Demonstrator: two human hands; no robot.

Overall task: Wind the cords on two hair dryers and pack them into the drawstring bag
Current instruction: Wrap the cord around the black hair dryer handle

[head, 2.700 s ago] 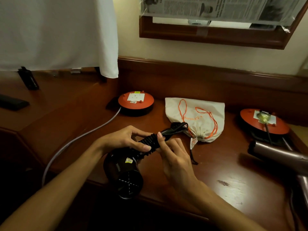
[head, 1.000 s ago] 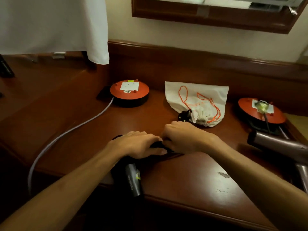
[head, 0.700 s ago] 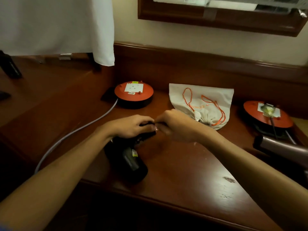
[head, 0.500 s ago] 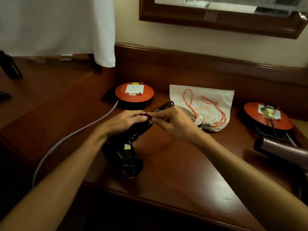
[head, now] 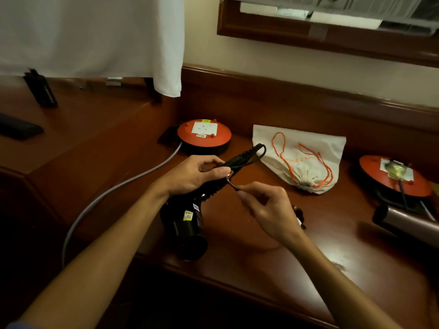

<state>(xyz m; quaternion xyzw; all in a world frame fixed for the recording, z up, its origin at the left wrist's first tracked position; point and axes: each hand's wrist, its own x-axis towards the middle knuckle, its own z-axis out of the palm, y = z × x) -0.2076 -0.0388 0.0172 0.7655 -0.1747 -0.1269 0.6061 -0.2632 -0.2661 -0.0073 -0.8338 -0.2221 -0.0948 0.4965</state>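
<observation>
The left hand (head: 194, 174) is curled round the handle of the black dryer (head: 187, 224), holding it above the desk (head: 320, 252) with the barrel pointing down toward 6 o'clock and the handle slanting up toward 1 o'clock. Off the end of the handle the ribbed sleeve of the cord (head: 249, 154) sticks out and the cord bends back on itself in a small loop. The right hand (head: 268, 210), at 4 o'clock of the left, pinches a thin dark strand between thumb and forefinger — whether it is the cord or a tie cannot be told — and the strand runs up to the handle just beside the left thumb. A dark bit, perhaps the plug, shows behind the right wrist.

The bag (head: 301, 157) lies flat on the desk at 2 o'clock of the hands, its mouth gathered shut toward the front, its orange drawstring looped over the cloth. A second dryer (head: 403, 224), silver-brown, lies at the right edge, at 3 o'clock. Two red reels sit on the desk: one (head: 204, 136) at 12 o'clock of the left hand with a grey cable (head: 107, 193) trailing off to 8 o'clock, the other (head: 394, 176) at 3 o'clock of the bag — a plug is in its socket.
</observation>
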